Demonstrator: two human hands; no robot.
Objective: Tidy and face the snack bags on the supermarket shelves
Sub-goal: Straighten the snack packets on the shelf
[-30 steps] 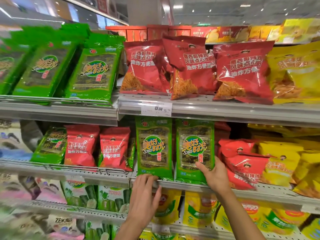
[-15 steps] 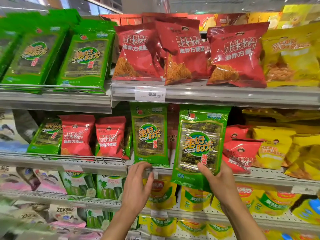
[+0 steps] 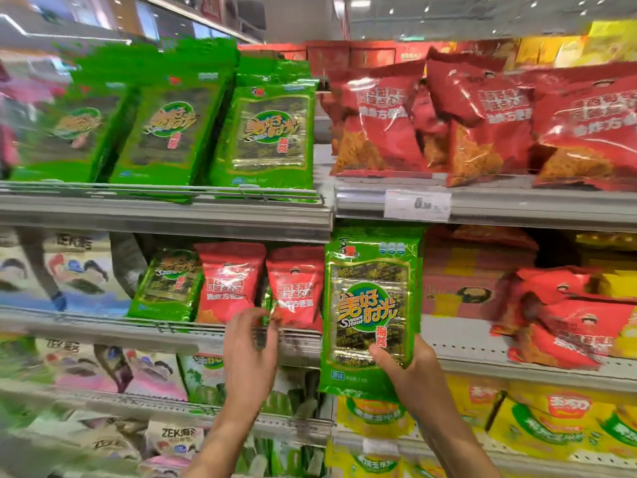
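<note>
My right hand (image 3: 410, 370) grips a tall green seaweed bag (image 3: 372, 305) by its lower right corner and holds it upright in front of the middle shelf (image 3: 165, 326), just right of the shelf divider. My left hand (image 3: 251, 346) is blurred, with its fingers spread and loosely curved at the lower edge of two small red noodle bags (image 3: 296, 288). A thin green packet (image 3: 266, 301) is wedged between those red bags, and a small green seaweed bag (image 3: 165, 284) leans to their left. Matching large green seaweed bags (image 3: 265, 132) stand on the upper shelf.
Large red noodle bags (image 3: 479, 122) fill the upper right shelf above a price tag (image 3: 417, 205). Red bags (image 3: 565, 315) and yellow bags lie jumbled on the middle right. Lower shelves hold pale seaweed packs (image 3: 172, 439) and yellow-green bags (image 3: 551, 419).
My right hand pulled the green seaweed bag off the middle shelf and now holds it out in front. My left hand moved from the shelf edge toward the small red bags. The view swung left.
</note>
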